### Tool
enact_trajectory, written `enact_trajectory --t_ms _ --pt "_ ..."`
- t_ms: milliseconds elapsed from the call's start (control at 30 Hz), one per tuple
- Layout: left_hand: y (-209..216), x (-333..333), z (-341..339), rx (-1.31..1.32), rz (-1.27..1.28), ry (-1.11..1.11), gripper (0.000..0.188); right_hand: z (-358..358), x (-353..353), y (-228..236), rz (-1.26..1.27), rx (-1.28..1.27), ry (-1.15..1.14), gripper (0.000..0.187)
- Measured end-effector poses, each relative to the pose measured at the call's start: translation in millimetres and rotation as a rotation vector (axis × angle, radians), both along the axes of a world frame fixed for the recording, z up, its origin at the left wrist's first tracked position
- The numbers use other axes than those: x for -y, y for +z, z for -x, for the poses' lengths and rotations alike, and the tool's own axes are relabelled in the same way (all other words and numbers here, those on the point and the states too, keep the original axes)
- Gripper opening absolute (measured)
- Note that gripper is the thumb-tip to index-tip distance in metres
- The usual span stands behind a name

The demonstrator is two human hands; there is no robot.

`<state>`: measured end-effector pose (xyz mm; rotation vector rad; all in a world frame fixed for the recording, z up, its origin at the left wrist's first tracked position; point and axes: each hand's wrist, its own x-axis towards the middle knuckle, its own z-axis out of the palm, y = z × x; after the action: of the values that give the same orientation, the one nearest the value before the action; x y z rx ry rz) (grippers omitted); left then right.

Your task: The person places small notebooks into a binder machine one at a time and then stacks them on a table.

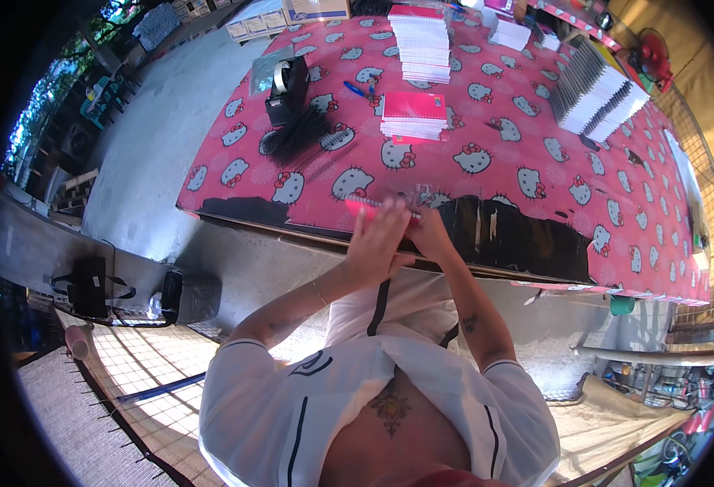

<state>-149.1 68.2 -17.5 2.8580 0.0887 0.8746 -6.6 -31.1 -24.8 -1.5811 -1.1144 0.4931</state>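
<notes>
A small pink notebook (355, 204) with a coil along its far edge lies at the table's near edge, in front of my body. My left hand (380, 237) rests on it with fingers stretched out, hiding most of its cover. My right hand (431, 235) is at the notebook's right end, its fingers curled and closed on that edge; the fingertips are partly hidden. Just beyond the hands lies a crumpled clear plastic piece (426, 197). Further off are a short stack of pink notebooks (414, 109) and a heap of black binding coils (298, 134).
A black tape dispenser (289, 91) stands at the table's left, with a blue-handled tool (355, 89) nearby. A tall notebook stack (419, 47) rises at the back, and spiral-bound stacks (596, 93) stand at right. The pink patterned table cover (503, 166) is torn along the near edge.
</notes>
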Motion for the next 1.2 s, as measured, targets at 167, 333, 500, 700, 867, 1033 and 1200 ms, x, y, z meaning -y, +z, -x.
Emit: enact_trajectory --t_ms 167,333,500,700,867,1033,1200 --pt "34.2 -26.8 -21.1 0.037 0.099 -0.113 0.022 0.3 7.1 24.0 0.154 -0.010 0.037 0.031" --pt "36.5 -23.0 -21.5 0.113 0.153 -0.093 0.017 -19.7 36.4 40.7 -0.091 0.118 0.065 0.030" --pt "36.4 -24.3 -24.2 0.086 0.156 -0.092 0.018 -39.2 39.0 47.6 -0.023 0.145 0.119 0.018" --pt "47.9 -15.9 -16.6 0.040 0.143 -0.039 0.023 -41.8 24.9 52.7 -0.108 0.298 0.158 0.013" --pt "74.2 -14.4 -15.2 -0.201 0.238 -0.021 0.029 -23.1 21.9 55.3 -0.140 0.308 -0.135 0.020" --pt "123.7 9.8 -57.7 0.096 0.803 -0.151 0.024 7.2 39.3 96.9 -0.346 0.044 -0.505 0.043" --pt "83.8 -79.3 -158.6 0.295 0.122 -0.161 0.028 -104.3 101.2 48.8 -0.251 -0.322 -0.462 0.061"
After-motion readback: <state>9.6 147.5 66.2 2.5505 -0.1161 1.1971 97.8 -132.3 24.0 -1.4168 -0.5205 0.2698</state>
